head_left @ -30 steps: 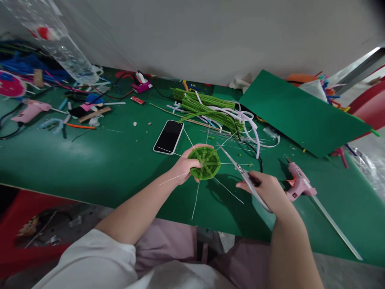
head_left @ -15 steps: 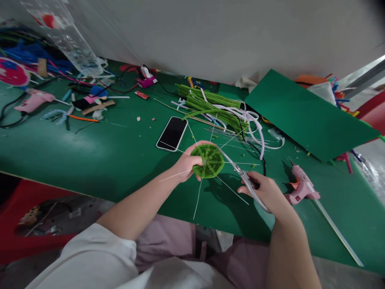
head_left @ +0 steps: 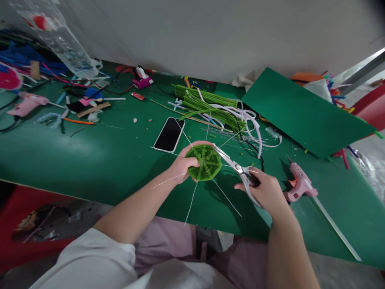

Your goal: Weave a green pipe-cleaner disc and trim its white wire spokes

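Note:
My left hand (head_left: 184, 163) grips a round green disc woven from pipe cleaners (head_left: 205, 170), its thumb lying over the near face and the other fingers behind. Thin pale wires stick out from the disc's edge like spokes. In my right hand (head_left: 264, 186) is a pair of scissors (head_left: 239, 168), with fingers and thumb through the handles. The blades point up and left, and their tips reach the disc's upper right edge. Whether the blades touch the disc or a wire I cannot tell.
Behind the disc lie a phone (head_left: 169, 135) and a bundle of green pipe cleaners (head_left: 207, 100). A pink glue gun (head_left: 300, 182) with a long glue stick is at the right, another glue gun (head_left: 28, 104) at the left. A green board (head_left: 306, 112) and a plastic bottle (head_left: 69, 48) stand farther back.
The disc has turned to show its face more fully, its spoke wires shifting. The scissors have moved slightly left and open a little, still by the disc's right edge. The whole view has shifted slightly.

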Tool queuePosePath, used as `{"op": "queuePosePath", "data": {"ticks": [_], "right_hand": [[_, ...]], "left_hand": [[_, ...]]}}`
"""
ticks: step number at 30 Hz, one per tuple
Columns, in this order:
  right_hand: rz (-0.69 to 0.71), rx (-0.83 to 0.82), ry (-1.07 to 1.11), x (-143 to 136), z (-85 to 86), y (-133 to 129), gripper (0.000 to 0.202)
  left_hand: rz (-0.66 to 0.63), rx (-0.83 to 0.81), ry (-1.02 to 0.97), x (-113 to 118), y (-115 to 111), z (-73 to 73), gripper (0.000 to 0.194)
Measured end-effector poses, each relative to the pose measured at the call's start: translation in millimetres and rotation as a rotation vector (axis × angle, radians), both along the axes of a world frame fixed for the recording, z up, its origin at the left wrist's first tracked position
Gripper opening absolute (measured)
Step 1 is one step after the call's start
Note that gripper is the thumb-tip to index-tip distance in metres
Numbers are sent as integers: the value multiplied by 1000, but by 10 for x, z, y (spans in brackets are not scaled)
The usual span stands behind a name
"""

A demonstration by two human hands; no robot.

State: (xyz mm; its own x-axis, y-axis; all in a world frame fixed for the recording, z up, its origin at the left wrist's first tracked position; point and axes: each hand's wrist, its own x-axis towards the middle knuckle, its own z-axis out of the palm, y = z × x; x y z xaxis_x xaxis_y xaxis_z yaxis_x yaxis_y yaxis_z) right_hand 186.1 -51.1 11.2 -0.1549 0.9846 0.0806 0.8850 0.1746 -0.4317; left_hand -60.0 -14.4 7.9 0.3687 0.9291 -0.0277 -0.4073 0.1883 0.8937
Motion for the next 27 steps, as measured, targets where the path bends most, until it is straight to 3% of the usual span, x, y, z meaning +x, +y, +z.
{"op": "queuePosePath", "data": {"ticks": [13,20,27], "right_hand": [[23,127,0,-9,-26,-1,27],[55,136,18,-13,-15,7,29],[78,179,66,23,-23,29,39]], "left_hand": [[-47,16,-92,-4,7,-32,51],[-35,-14,-59,8,-17,40,49],[72,-46,-42,-40,-14,90,53]]}}
